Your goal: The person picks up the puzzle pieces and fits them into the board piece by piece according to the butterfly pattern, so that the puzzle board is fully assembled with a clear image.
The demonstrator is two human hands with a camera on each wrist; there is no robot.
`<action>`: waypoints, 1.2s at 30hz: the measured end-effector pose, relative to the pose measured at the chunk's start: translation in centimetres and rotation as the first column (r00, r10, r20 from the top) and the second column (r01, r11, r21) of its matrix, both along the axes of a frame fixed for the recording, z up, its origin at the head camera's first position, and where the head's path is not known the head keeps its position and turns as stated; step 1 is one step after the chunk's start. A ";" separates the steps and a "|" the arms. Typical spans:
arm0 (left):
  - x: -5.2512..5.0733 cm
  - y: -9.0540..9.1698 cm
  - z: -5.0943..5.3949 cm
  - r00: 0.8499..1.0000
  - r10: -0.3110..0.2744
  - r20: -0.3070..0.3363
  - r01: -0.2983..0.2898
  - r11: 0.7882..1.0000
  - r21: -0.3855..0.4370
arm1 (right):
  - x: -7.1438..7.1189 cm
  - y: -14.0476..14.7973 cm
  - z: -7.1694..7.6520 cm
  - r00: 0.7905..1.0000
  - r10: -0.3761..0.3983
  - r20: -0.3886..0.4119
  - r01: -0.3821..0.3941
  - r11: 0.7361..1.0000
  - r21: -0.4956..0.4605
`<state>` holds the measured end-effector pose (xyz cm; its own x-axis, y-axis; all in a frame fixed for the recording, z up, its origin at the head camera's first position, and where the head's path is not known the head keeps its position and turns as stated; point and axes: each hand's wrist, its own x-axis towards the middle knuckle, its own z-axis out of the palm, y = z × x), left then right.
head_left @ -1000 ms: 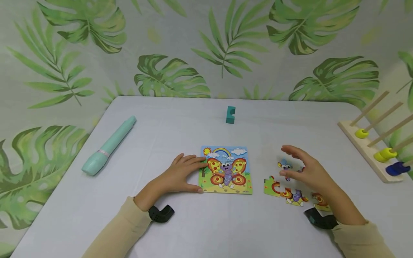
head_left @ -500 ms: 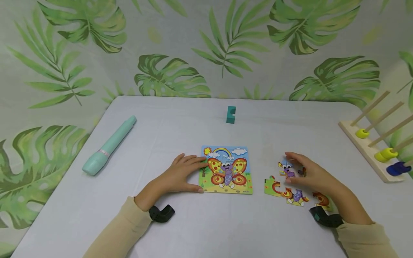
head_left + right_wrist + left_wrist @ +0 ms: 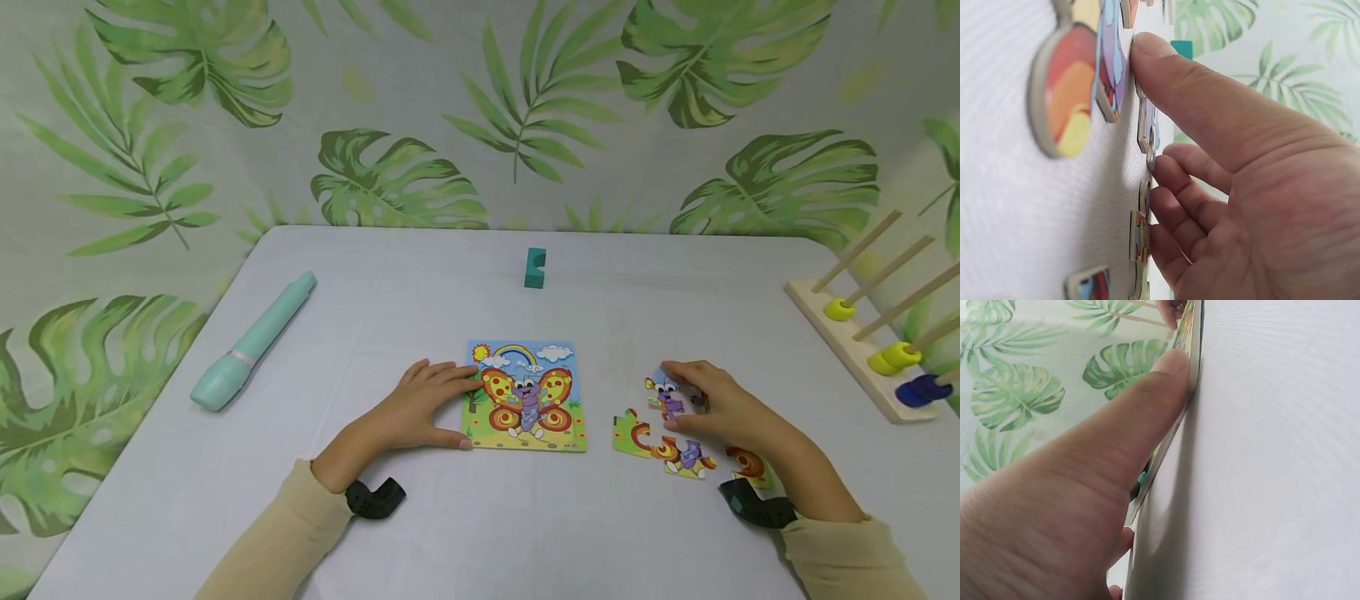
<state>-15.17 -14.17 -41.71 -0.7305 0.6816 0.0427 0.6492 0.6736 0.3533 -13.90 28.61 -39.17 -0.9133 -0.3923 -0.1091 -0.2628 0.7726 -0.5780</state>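
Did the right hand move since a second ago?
Yes. In the head view, the right hand moved a little down and rightward in the picture, compared with the teal block.

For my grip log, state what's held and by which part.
The right hand spans the butterfly-face piece, top to bottom; whether it grips cannot be told. The left hand rests on the picture board, along its left side.

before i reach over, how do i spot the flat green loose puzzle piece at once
On the white table, find the square, colourful butterfly-picture board with the left hand at its left edge. To its right lie loose printed puzzle pieces. The flat green piece, with a red curl, is the one nearest the board.
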 end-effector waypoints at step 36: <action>-0.1 -0.1 -0.1 1.000 -0.008 0.013 0.007 1.000 0.022 | 1.0 -5.5 2.3 0.948 -0.023 -0.316 -0.023 0.990 -0.141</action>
